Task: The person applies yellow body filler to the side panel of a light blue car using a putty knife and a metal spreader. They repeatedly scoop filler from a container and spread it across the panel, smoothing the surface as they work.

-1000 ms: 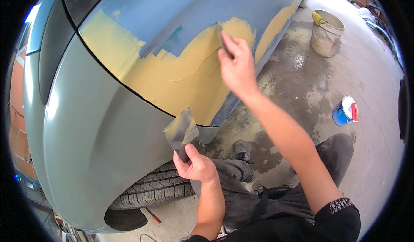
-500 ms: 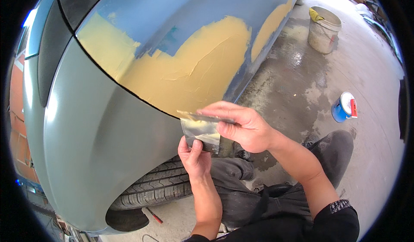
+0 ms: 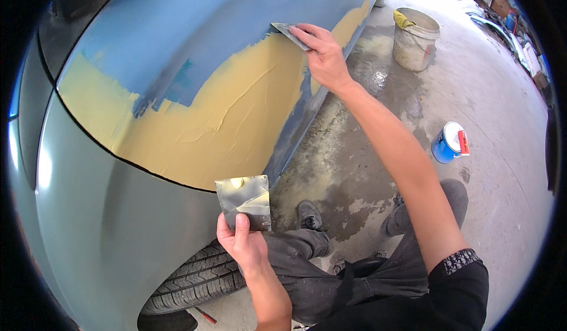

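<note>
Left hand (image 3: 241,245) at six o'clock grips a metal plate (image 3: 244,201) carrying a dab of filler; right hand (image 3: 322,56) at one o'clock presses a spreader (image 3: 287,33) to the car door (image 3: 236,36). Yellow filler (image 3: 230,124) already covers the lower panel — the blue upper area stays bare, so I judge roughly half done. Beyond, at two o'clock — a bucket (image 3: 416,41).

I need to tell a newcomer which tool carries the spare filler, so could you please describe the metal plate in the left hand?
Start at the car door, blue above and coated with yellow filler below. Beneath its lower edge, above the tyre, the left hand holds up a flat square metal plate. Unlike the narrow spreader that the right hand presses on the door, it is held off the car and carries dabs of yellow filler.
</note>
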